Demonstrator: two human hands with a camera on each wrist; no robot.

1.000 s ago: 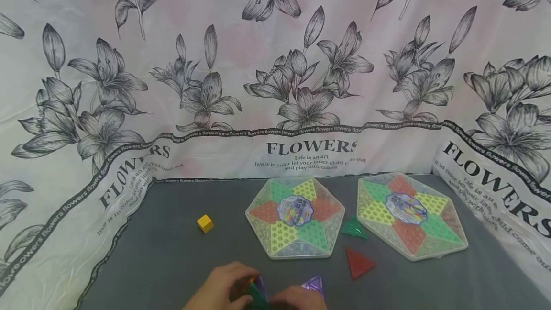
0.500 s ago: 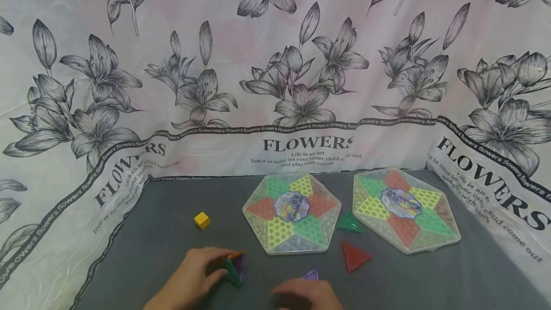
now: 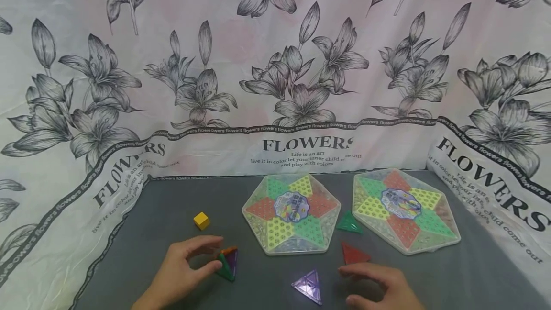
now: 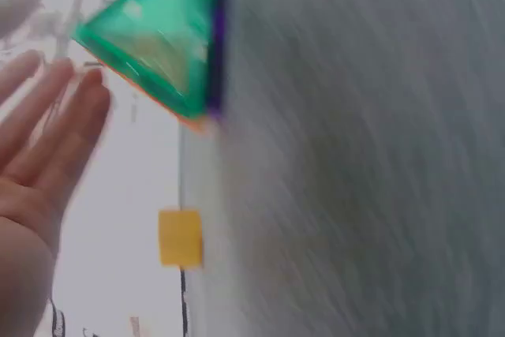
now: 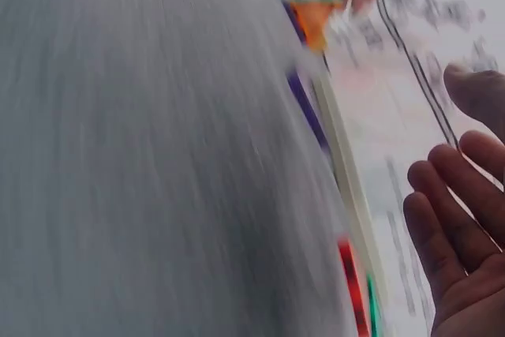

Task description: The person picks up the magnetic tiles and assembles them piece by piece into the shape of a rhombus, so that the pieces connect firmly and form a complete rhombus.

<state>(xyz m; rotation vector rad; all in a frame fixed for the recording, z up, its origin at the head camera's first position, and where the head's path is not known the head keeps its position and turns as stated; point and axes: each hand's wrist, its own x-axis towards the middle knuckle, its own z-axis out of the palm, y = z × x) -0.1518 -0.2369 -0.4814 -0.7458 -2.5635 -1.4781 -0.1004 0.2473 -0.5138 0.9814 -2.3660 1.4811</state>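
Note:
My left hand [image 3: 181,267] is beside a small upright shape made of triangular tiles [image 3: 228,264], with green, purple and orange sides. In the left wrist view its fingers [image 4: 59,112] are apart from the green tile [image 4: 162,33] and hold nothing. My right hand [image 3: 380,286] hovers with loose, parted fingers near the red triangular tile [image 3: 355,253], holding nothing. A purple triangular tile [image 3: 309,287] lies flat between the two hands. In the right wrist view the right hand [image 5: 461,226] is relaxed.
A yellow cube [image 3: 201,220] lies to the left. Two hexagonal boxes with star-patterned lids, one in the middle [image 3: 275,248] and one at the right [image 3: 447,240], lie at the back. A green triangular tile [image 3: 350,223] lies between them. Floral cloth [image 3: 301,157] surrounds the grey table.
My left hand has moved left with the tile shape and let go of it. My right hand has moved right, uncovering the purple tile. The head view has shifted slightly.

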